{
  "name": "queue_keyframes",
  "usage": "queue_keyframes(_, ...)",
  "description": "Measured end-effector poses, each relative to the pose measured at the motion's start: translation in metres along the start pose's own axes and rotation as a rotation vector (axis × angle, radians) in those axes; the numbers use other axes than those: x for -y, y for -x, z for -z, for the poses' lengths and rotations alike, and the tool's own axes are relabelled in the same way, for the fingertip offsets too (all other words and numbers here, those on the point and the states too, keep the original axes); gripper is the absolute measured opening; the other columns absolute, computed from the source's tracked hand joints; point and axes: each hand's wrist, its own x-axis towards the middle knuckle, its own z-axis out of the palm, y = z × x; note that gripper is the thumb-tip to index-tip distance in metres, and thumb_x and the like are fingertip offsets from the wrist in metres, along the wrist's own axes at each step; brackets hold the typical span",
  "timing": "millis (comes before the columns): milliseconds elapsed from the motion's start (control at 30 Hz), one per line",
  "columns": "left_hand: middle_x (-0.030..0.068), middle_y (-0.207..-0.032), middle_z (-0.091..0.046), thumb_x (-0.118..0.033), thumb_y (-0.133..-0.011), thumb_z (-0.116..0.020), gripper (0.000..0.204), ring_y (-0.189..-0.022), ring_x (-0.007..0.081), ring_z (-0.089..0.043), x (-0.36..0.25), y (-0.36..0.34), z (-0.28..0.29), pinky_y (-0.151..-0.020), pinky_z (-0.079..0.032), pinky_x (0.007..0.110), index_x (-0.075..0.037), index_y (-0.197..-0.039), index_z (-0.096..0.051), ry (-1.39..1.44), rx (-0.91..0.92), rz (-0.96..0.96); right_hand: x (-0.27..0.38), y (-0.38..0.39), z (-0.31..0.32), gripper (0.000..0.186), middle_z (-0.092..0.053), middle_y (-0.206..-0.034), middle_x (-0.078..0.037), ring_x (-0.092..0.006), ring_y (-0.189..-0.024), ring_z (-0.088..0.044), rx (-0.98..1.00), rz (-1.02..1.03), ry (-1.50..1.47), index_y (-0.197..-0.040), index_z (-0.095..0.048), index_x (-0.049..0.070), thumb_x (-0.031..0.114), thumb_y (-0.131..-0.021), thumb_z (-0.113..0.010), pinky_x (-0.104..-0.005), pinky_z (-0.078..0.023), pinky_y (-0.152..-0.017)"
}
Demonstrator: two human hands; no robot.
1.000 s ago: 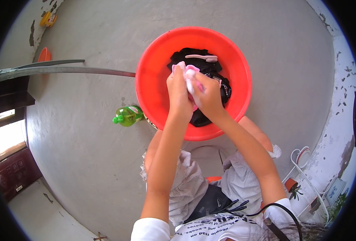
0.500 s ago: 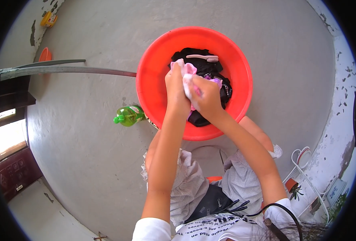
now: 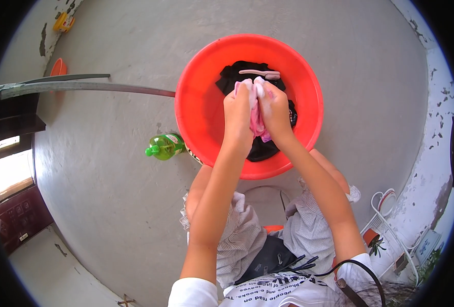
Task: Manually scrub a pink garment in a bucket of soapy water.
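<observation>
A soapy pink cloth [image 3: 256, 120] is bunched between my two hands above the red basin [image 3: 201, 77]. My left hand [image 3: 237, 110] has its fingers closed on the cloth's left side. On the other side my right hand [image 3: 275, 110] grips it too, with white suds over the fingers. Part of the cloth hangs down between the wrists. Below, black clothes [image 3: 263, 152] lie in the basin, partly hidden by my hands. A pale pink brush [image 3: 260, 73] rests on the black fabric at the far side.
A green bottle of liquid [image 3: 164, 147] stands on the floor left of the basin. A curved grey bar [image 3: 94, 88] reaches from the left to the basin's rim. At the lower right stands a white rack [image 3: 378, 217] with a potted plant [image 3: 373, 239].
My right hand has shifted up and right, from across the left hand to beside it. My left hand has moved slightly right. The pink cloth now hangs between them.
</observation>
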Motion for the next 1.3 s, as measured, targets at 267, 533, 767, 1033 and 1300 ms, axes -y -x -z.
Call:
queue_keyframes(267, 0.0025, -0.083, -0.056, -0.035, -0.083, -0.056, 0.027, -0.075, 0.0127, -0.053, -0.007, -0.008, 0.013, -0.065, -0.045, 0.027, -0.011, -0.095, -0.054, 0.065, -0.098, 0.068, 0.013, 0.024, -0.007, 0.017, -0.057, -0.066, -0.017, -0.0309, -0.057, -0.055, 0.094, 0.31, 0.386, -0.085, -0.061, 0.003, 0.018, -0.083, -0.055, -0.0348, -0.044, -0.052)
queue_keyframes(533, 0.0014, -0.082, -0.057, -0.031, -0.09, -0.043, 0.027, -0.073, 0.0107, -0.055, 0.008, -0.001, 0.006, -0.057, -0.045, 0.025, -0.007, -0.097, -0.054, 0.038, 0.035, 0.074, 0.013, 0.005, -0.001, 0.022, -0.055, -0.063, -0.016, -0.0282, -0.053, -0.052, -0.038, 0.179, 0.303, -0.08, -0.057, -0.001, 0.02, -0.086, -0.052, -0.0324, -0.041, -0.052)
queue_keyframes(767, 0.0003, -0.07, -0.052, -0.029, -0.089, -0.047, 0.027, -0.058, 0.0081, -0.048, 0.008, -0.001, -0.004, -0.05, -0.039, 0.024, -0.005, -0.081, -0.055, 0.081, -0.047, 0.018, 0.016, 0.006, 0.0, 0.025, -0.049, -0.06, -0.015, -0.0212, -0.051, -0.041, -0.053, 0.066, 0.235, -0.078, -0.054, -0.001, 0.022, -0.087, -0.052, -0.0298, -0.039, -0.052)
queue_keyframes(1033, -0.0003, -0.071, -0.05, -0.034, -0.086, -0.051, 0.027, -0.061, 0.0082, -0.046, -0.001, -0.011, 0.008, -0.055, -0.038, 0.023, -0.009, -0.074, -0.051, 0.102, -0.124, 0.037, 0.012, 0.018, -0.005, 0.014, -0.051, -0.056, -0.013, -0.0291, -0.049, -0.052, 0.109, 0.519, 0.475, -0.073, -0.059, 0.004, 0.017, -0.078, -0.06, -0.036, -0.039, -0.045)
queue_keyframes(1300, 0.0028, -0.087, -0.056, -0.034, -0.09, -0.045, 0.029, -0.081, 0.0116, -0.054, 0.014, 0.0, 0.012, -0.069, -0.045, 0.025, -0.008, -0.098, -0.053, 0.053, 0.102, 0.039, 0.018, 0.005, 0.002, 0.023, -0.051, -0.065, -0.02, -0.0318, -0.054, -0.05, 0.001, 0.113, 0.285, -0.081, -0.057, 0.0, 0.021, -0.087, -0.05, -0.0327, -0.041, -0.052)
